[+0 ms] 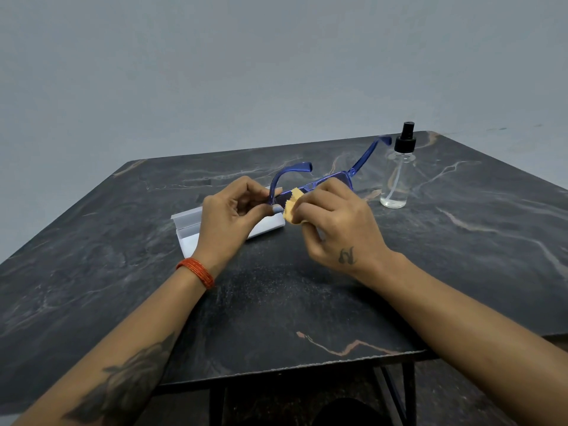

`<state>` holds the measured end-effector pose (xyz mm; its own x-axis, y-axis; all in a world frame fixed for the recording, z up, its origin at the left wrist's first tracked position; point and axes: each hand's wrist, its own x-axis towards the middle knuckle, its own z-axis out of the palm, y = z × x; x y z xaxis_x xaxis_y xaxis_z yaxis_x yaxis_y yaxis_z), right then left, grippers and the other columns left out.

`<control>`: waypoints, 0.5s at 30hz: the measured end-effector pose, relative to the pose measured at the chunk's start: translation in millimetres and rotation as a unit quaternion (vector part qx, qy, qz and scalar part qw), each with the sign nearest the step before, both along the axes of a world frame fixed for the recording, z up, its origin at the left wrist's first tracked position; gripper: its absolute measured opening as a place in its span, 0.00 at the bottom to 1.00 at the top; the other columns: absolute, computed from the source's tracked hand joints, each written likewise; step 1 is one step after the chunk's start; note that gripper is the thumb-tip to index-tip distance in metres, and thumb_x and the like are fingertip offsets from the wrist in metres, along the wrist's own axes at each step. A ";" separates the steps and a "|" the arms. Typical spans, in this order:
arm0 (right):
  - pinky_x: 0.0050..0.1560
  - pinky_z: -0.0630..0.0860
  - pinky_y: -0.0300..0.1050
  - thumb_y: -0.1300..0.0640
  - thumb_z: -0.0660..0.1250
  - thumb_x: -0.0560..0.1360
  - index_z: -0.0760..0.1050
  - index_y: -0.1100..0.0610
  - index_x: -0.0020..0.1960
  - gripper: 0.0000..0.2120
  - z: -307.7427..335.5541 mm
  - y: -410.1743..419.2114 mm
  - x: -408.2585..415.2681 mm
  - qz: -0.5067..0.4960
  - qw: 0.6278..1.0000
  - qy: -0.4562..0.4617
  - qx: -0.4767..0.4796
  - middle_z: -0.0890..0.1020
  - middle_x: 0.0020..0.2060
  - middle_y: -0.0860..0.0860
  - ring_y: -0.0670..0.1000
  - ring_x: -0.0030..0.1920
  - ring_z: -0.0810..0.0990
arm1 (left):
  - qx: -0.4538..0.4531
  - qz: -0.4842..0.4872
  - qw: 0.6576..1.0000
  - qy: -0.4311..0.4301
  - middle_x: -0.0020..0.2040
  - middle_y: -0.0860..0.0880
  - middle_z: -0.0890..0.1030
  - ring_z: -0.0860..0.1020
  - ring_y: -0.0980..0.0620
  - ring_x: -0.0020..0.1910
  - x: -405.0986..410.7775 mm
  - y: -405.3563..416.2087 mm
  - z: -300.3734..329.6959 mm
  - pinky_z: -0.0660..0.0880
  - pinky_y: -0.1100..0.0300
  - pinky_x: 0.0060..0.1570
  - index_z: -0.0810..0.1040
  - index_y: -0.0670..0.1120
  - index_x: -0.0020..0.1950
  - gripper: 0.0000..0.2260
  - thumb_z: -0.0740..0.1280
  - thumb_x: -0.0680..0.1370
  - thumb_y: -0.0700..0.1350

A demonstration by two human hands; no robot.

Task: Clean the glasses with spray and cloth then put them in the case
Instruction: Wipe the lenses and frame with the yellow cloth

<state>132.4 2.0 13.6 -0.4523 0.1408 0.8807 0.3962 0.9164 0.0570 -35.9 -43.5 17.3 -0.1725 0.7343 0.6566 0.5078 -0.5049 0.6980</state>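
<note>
The blue-framed glasses (330,178) are held above the table with both arms unfolded and pointing away from me. My left hand (229,216) pinches the frame at its left corner. My right hand (335,219) holds a small yellow cloth (292,207) pressed against the left lens. The white glasses case (189,232) lies open on the table under my left hand, partly hidden by it. A clear spray bottle (398,176) with a black nozzle stands upright to the right of the glasses.
The dark marble table (276,302) has its near edge at the bottom, with black metal legs below. A plain grey wall stands behind it. Red bangles circle my left wrist.
</note>
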 end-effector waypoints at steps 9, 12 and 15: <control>0.44 0.68 0.38 0.74 0.65 0.65 0.80 0.64 0.39 0.09 11.6 2.9 5.8 -0.049 0.989 0.142 -0.002 0.82 0.39 0.56 0.57 0.40 0.76 | -0.042 -0.046 0.989 -0.136 0.38 0.53 0.85 0.83 0.50 0.41 7.9 -2.1 9.3 0.80 0.58 0.44 0.74 0.44 0.42 0.10 0.72 0.65 0.43; 0.46 0.67 0.39 0.76 0.66 0.66 0.79 0.66 0.40 0.08 14.5 -1.9 4.7 -0.025 0.986 0.166 0.015 0.80 0.41 0.59 0.56 0.41 0.75 | -0.071 -0.083 0.969 -0.222 0.35 0.48 0.84 0.83 0.49 0.38 13.0 -3.6 13.0 0.79 0.61 0.40 0.72 0.42 0.44 0.11 0.70 0.66 0.43; 0.49 0.67 0.38 0.76 0.66 0.67 0.81 0.67 0.42 0.09 12.8 -0.8 4.3 -0.012 0.986 0.163 0.039 0.81 0.41 0.59 0.56 0.42 0.75 | -0.101 -0.120 0.941 -0.299 0.36 0.46 0.84 0.83 0.50 0.37 17.6 -4.4 15.6 0.78 0.63 0.38 0.72 0.41 0.45 0.10 0.68 0.68 0.42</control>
